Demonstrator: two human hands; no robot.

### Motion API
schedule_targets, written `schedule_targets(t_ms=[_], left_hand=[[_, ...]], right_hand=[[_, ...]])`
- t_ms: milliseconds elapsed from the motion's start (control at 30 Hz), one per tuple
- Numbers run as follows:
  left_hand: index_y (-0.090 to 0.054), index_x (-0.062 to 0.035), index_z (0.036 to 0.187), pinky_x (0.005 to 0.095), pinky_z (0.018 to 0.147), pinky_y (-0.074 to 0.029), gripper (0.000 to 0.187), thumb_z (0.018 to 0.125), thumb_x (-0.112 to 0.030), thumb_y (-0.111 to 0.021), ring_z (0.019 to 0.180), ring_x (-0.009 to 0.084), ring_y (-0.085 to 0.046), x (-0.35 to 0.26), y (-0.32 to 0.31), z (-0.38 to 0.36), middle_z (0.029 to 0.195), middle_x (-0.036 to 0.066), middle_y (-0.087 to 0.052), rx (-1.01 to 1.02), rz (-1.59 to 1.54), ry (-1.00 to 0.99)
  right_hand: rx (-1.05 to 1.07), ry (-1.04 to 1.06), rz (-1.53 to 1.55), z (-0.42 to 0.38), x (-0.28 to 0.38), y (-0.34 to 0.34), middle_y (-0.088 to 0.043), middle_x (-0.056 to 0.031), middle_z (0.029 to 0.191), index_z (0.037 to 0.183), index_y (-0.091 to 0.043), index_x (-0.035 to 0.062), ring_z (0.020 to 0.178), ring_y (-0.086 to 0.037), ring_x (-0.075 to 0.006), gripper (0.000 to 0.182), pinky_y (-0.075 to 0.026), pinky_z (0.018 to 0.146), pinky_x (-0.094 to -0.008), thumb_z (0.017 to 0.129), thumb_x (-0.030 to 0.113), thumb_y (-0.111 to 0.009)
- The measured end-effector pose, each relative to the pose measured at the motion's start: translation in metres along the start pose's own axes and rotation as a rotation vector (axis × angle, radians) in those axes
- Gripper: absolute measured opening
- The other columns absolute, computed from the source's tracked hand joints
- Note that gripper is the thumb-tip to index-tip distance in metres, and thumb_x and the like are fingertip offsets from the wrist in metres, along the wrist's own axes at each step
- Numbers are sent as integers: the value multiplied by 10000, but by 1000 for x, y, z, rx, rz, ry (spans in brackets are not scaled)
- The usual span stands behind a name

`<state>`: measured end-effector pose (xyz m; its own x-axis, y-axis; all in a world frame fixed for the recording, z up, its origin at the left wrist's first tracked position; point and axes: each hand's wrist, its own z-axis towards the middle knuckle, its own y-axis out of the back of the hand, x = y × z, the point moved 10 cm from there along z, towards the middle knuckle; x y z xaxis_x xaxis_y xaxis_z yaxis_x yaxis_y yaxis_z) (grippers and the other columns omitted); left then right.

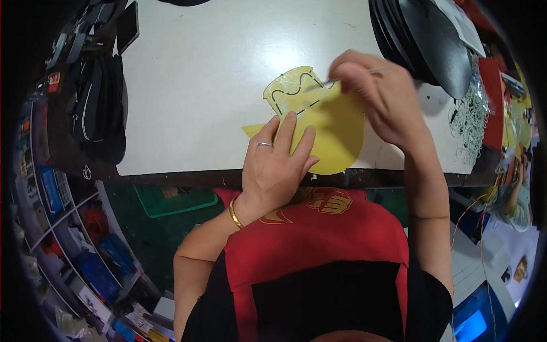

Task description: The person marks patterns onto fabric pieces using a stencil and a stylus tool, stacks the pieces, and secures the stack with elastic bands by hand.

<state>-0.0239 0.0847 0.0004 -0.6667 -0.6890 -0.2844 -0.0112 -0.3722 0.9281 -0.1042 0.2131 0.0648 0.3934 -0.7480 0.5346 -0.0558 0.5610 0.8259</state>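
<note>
A yellow template sheet [333, 142] with a rounded lower edge lies near the front edge of the white table. Its upper part carries dashed slots in a wavy line and a straight line. My left hand [276, 157], with a ring and a gold bangle at the wrist, rests flat on the sheet with fingers spread. Above the sheet's upper right, my right hand [379, 94] is closed around a thin pen-like tool [319, 86]. The tool's tip is blurred near the slots, so its contact with the sheet cannot be made out.
Stacked black curved pieces [424, 43] stand at the table's back right. Pale green rubber bands [472, 125] lie in a heap at the right edge. Black pouches [99, 100] sit on the left. A green crate [176, 208] is below the table. Another person [515, 196] is at far right.
</note>
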Motion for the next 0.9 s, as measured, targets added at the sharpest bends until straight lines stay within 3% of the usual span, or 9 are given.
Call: schedule_targets(t_ms=[167, 267, 300, 400, 567, 667, 833, 900], left_hand=[[-659, -122, 1263, 416, 927, -487, 529, 789, -319, -789, 1160, 340, -570, 4, 3, 1, 1331, 151, -573, -6, -54, 42], [-662, -120, 1256, 412, 927, -488, 530, 782, -317, -795, 1160, 344, -569, 5, -1, 0, 1313, 164, -576, 13, -65, 44], [-662, -120, 1254, 411, 926, -489, 530, 781, -317, -796, 1160, 346, -569, 6, -1, 0, 1311, 165, -577, 14, -64, 45], [-664, -119, 1248, 409, 922, -490, 528, 778, -318, -799, 1158, 348, -569, 6, -1, 0, 1310, 167, -578, 16, -68, 45], [-665, -125, 1246, 408, 917, -492, 535, 770, -323, -804, 1138, 342, -580, 6, -1, 0, 1331, 166, -576, 17, -49, 48], [-667, -132, 1252, 409, 922, -488, 543, 764, -327, -807, 1132, 335, -584, 5, 0, 1, 1343, 162, -576, 4, -19, 43], [-668, -138, 1260, 414, 927, -484, 534, 773, -316, -799, 1138, 333, -581, 6, 1, -1, 1348, 145, -576, -21, -25, 47], [-666, -142, 1266, 418, 928, -483, 532, 779, -311, -796, 1145, 335, -577, 5, 0, -2, 1354, 141, -573, -18, -38, 43]], right_hand=[[201, 63, 169, 22, 11, -64, -705, -96, 712, 1018, -701, 86, 718, -694, -314, 320, -531, 652, -411, 1012, 372, -559], [184, 140, 83, 36, 12, -68, -697, -96, 707, 1000, -697, 84, 698, -688, -318, 321, -528, 640, -420, 1006, 379, -569], [180, 119, -10, 41, 10, -66, -699, -113, 774, 979, -686, 67, 689, -680, -302, 255, -515, 636, -380, 1000, 308, -607], [140, 76, -131, 41, 2, -57, -683, -115, 747, 964, -668, 67, 673, -670, -310, 252, -507, 627, -395, 1005, 306, -600], [79, 186, -248, 34, -3, -36, -655, -106, 716, 944, -654, 71, 658, -651, -311, 209, -492, 596, -387, 995, 268, -608], [-13, 145, -256, 36, -17, -21, -653, -99, 704, 952, -655, 78, 656, -655, -302, 203, -492, 593, -384, 999, 268, -602], [22, 53, -220, 1, -4, -12, -642, -80, 645, 903, -662, 112, 628, -665, -274, 253, -500, 567, -391, 978, 350, -623], [0, 143, -99, -6, 12, -21, -646, -71, 660, 897, -655, 118, 634, -667, -268, 244, -499, 563, -386, 973, 349, -630]])
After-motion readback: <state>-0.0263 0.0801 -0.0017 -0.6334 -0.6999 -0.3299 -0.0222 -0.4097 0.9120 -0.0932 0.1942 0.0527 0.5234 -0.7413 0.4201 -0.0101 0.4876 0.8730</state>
